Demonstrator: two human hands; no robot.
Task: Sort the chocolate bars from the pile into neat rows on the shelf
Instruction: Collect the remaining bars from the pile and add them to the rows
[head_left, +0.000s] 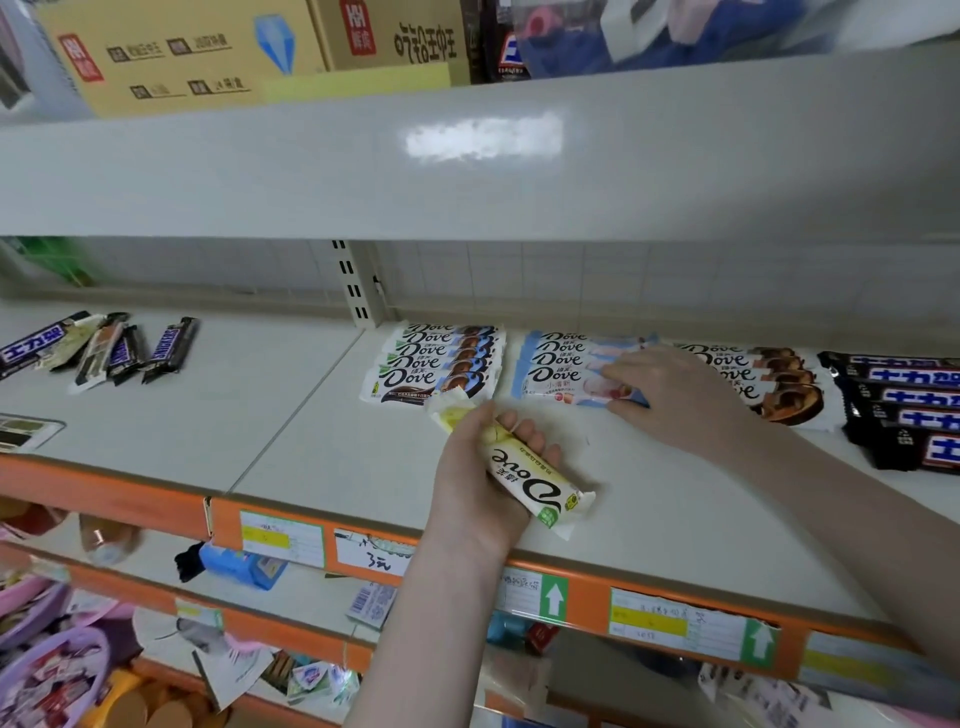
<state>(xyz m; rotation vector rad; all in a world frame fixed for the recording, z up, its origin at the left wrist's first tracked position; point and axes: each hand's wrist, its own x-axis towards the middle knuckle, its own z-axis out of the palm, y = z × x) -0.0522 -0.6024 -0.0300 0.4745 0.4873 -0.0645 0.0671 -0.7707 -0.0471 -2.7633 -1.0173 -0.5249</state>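
At the far left of the shelf (171, 415), a loose pile of Snickers bars (98, 348) is being left lying askew. Further right, a row of white-and-blue Dove bars (436, 366) is being kept overlapped near the back wall. Just in front of it, a yellow Dove bar (524, 470) is being gripped by the left hand (483, 478), fingers curled round the wrapper. Beside that, a row of pale-blue Dove bars (576, 371) is being touched by the right hand (680, 395), its fingers laid flat on the front bar. Rows of brown Dove bars (779, 379) and dark Snickers bars (904, 410) are being shown at the far right.
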